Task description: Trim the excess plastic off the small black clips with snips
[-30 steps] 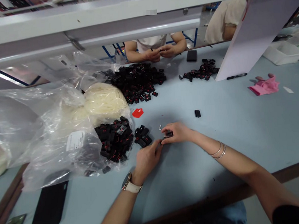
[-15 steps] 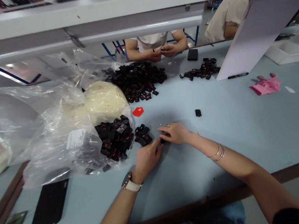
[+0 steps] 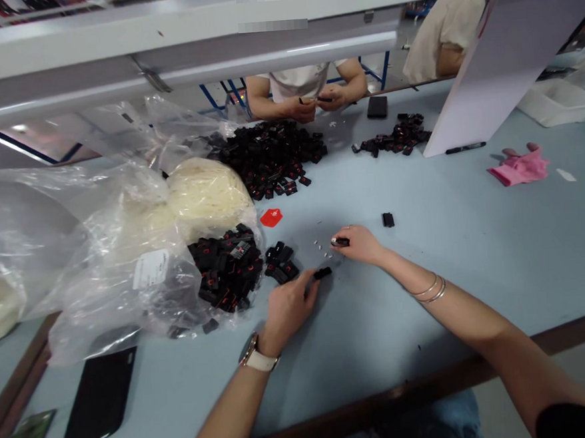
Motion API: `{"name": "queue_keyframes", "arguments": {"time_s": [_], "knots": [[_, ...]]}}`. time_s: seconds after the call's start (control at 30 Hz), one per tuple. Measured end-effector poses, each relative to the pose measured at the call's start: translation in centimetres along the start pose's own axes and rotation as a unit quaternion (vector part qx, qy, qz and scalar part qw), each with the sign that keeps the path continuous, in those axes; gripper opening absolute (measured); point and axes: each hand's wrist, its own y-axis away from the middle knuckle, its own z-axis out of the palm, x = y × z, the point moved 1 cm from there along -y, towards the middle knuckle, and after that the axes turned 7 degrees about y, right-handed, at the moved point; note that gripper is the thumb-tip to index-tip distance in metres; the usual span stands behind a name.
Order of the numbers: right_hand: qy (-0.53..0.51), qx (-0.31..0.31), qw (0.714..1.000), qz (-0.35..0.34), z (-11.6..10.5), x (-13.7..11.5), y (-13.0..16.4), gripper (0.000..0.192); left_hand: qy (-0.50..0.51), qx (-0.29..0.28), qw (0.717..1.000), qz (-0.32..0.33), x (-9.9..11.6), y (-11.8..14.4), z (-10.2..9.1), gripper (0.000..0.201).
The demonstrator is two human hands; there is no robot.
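Note:
My left hand [image 3: 289, 307] pinches one end of a small black plastic piece [image 3: 323, 273] just above or on the table. To its upper right, my right hand [image 3: 360, 243] is closed on a small dark object with a shiny tip [image 3: 340, 242]; its kind is unclear. Several tiny pale bits [image 3: 326, 253] lie between the two hands. Close to my left fingers sits a little cluster of black plastic pieces [image 3: 280, 262]. A larger heap of black pieces with red marks [image 3: 228, 267] spills from a clear plastic bag [image 3: 113, 305].
A single black piece [image 3: 387, 220] lies beyond my right hand, and a red tag [image 3: 271, 217] beyond the cluster. Across the table, a co-worker's hands [image 3: 305, 109] hold small dark parts behind another black heap [image 3: 268, 154]. A white divider [image 3: 459, 100] stands near a pink glove [image 3: 519, 165].
My right hand has moved away from my left, up and to the right, with the dark object in it. The black piece at my left fingertips and the pale bits now show more clearly.

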Motion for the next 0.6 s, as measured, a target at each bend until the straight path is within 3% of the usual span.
{"name": "queue_keyframes", "arguments": {"time_s": [0.23,0.4,0.6], "knots": [[0.059,-0.058,0.996,-0.031,0.1,-0.8,0.5,0.019,0.006,0.000,1.000,0.001,0.1,0.1,-0.1,0.033],[0.071,-0.058,0.995,-0.039,0.6,-1.3,0.6,0.012,0.032,0.010,0.999,-0.015,0.1,0.0,-0.2,0.030],[0.012,-0.033,0.999,0.011,0.5,-1.6,0.7,0.015,0.047,0.029,0.997,-0.045,-0.1,-0.1,0.0,0.030]]}}
